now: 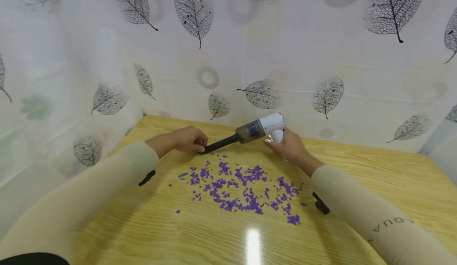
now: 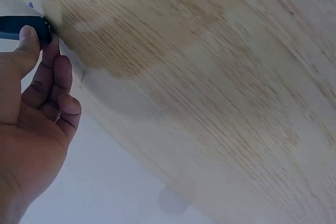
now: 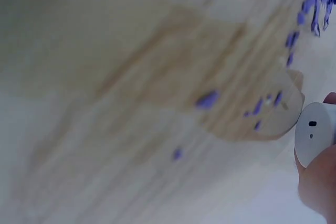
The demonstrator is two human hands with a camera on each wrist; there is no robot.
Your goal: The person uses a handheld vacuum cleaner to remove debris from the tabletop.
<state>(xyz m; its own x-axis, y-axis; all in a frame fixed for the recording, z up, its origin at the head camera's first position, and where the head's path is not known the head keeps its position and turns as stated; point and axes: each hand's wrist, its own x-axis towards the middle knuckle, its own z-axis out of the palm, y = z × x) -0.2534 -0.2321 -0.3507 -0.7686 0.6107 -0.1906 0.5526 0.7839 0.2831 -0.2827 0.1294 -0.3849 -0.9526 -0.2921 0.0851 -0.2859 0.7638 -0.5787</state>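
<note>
A handheld vacuum cleaner (image 1: 250, 132) with a white body, a smoky clear dust cup and a long black nozzle (image 1: 222, 143) is held above the far part of the table. My right hand (image 1: 290, 145) grips its white handle (image 3: 315, 135), whose end shows at the edge of the right wrist view. At the nozzle's tip, my left hand (image 1: 188, 139) pinches the black end between thumb and fingers, seen closely in the left wrist view (image 2: 39, 85). Many small purple paper bits (image 1: 251, 197) lie scattered on the wood just nearer than the vacuum.
The wood-grain table (image 1: 150, 225) meets a pale curtain (image 1: 228, 58) printed with dark leaves at its far and left sides. A few stray purple bits (image 3: 207, 99) lie toward the right. Light glares off the table's near middle.
</note>
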